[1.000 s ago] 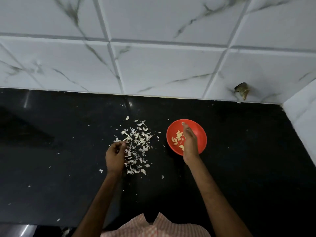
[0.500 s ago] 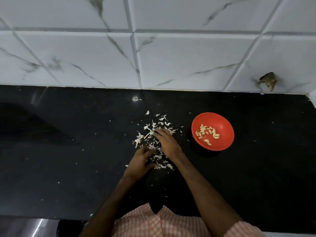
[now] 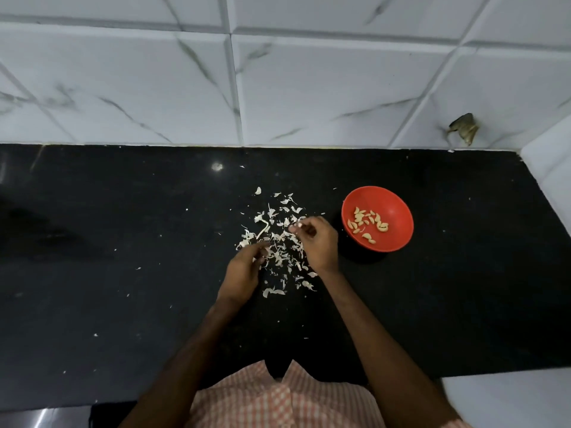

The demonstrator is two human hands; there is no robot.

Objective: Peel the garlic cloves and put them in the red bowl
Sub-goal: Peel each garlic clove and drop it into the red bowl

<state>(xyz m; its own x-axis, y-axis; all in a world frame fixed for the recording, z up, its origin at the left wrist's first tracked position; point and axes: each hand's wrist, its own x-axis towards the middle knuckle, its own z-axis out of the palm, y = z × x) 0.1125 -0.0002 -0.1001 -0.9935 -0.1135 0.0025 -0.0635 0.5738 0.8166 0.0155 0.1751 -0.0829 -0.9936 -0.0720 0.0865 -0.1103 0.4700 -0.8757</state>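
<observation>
garlic clove [image 3: 298, 225] between fingers [image 3: 310, 221] of right hand [image 3: 319, 242]

A home kitchen, by the look of it: a polished black stone surface [image 3: 123, 273] runs along a wall [image 3: 309, 88] of white marble-veined tiles, meeting a side wall at the right corner. Papery garlic skins [image 3: 278, 242] litter the surface's middle, and a red bowl [image 3: 401, 205] just beside them holds peeled garlic cloves [image 3: 367, 222].

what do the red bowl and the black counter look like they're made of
Red bowl: probably plastic; even, saturated red with a dull sheen, though I can't be sure. Black counter: likely polished stone such as granite; glossy, it mirrors a light spot.
</observation>
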